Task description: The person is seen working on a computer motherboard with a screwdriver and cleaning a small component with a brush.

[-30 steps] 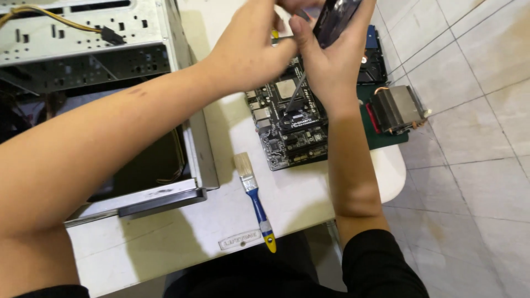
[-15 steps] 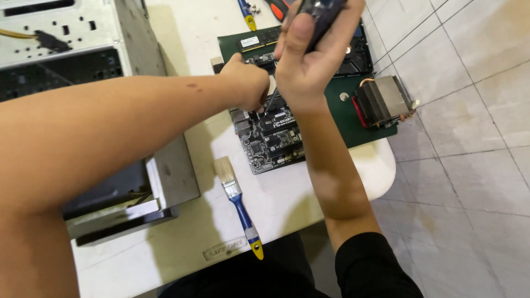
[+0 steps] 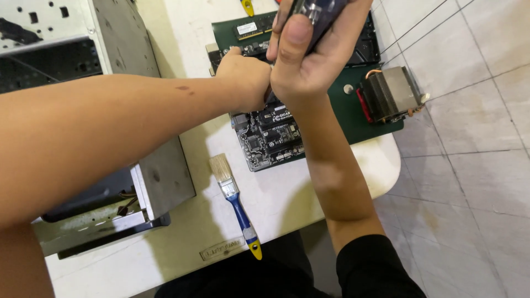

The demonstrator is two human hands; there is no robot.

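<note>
My right hand (image 3: 309,60) is raised over a black motherboard (image 3: 270,138) and is closed around the dark handle of a screwdriver (image 3: 323,11), which points down at the board. My left hand (image 3: 245,77) reaches in from the left. It sits on the board's upper part as a fist, closed around the tool's lower end, against my right palm. The tip and the spot it touches are hidden by both hands. The motherboard lies partly on a green mat (image 3: 353,110) on the white table (image 3: 287,204).
A finned heatsink cooler (image 3: 389,94) sits on the mat's right edge. A memory stick (image 3: 248,27) lies at the mat's top left. A blue-handled paintbrush (image 3: 234,201) lies near the table's front. An open grey computer case (image 3: 154,165) fills the left. Tiled floor is on the right.
My left hand has dropped from beside the tool handle down onto the board. The right hand stays on the handle. The view has shifted, so everything sits lower and to the right in frame.
</note>
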